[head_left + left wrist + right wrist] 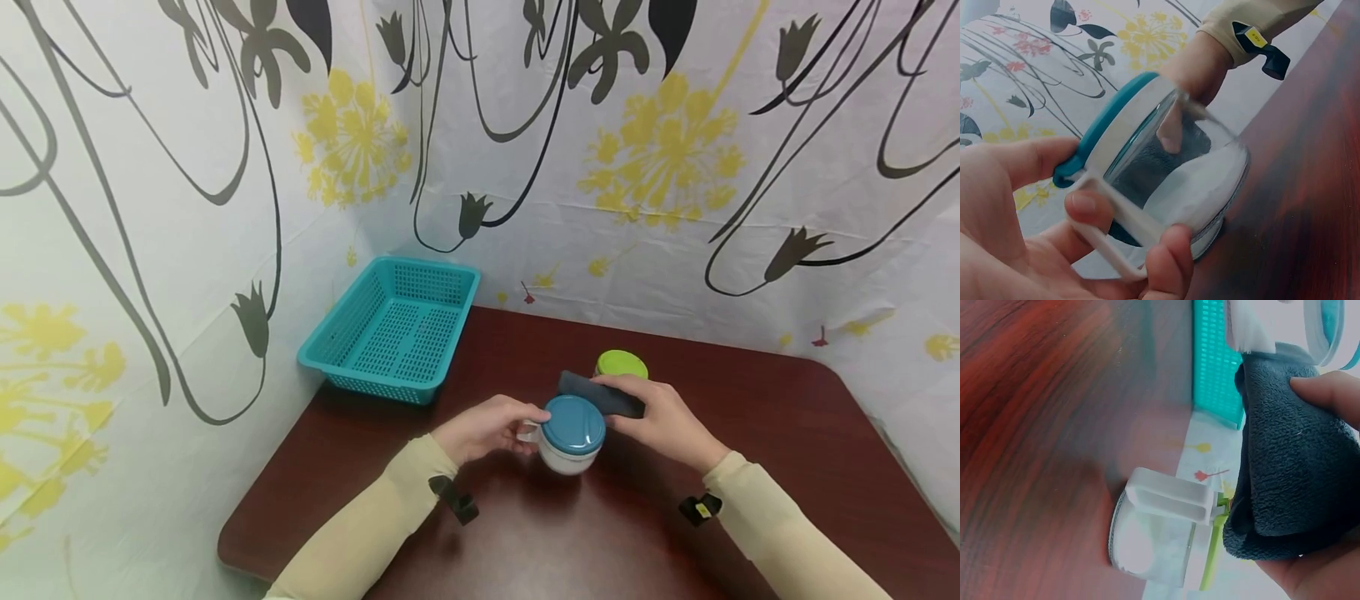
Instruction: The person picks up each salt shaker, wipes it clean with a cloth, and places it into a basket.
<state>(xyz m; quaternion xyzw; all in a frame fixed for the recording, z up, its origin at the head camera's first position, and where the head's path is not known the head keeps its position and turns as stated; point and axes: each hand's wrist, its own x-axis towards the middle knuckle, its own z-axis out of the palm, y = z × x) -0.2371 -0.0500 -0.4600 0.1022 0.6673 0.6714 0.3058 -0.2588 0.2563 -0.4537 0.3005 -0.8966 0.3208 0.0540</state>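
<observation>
My left hand [491,427] grips the white handle of a clear jar with a blue lid [573,425]. White contents show through the wall of the jar [1210,187] in the left wrist view, and its base is close over the tabletop. In my right hand [667,421] is a folded dark grey cloth [600,395], pinched between thumb and fingers. The cloth [1291,456] lies against the side of the blue-lidded jar in the right wrist view. Behind the cloth stands a second jar with a green lid [622,367]; its white handle [1169,494] shows in the right wrist view.
A turquoise plastic basket [438,375] with perforated walls sits at the back left of the dark red-brown wooden table [720,383]. White cloth walls [525,167] with flower prints enclose the table's back and left side. Both wrists wear small black mounts.
</observation>
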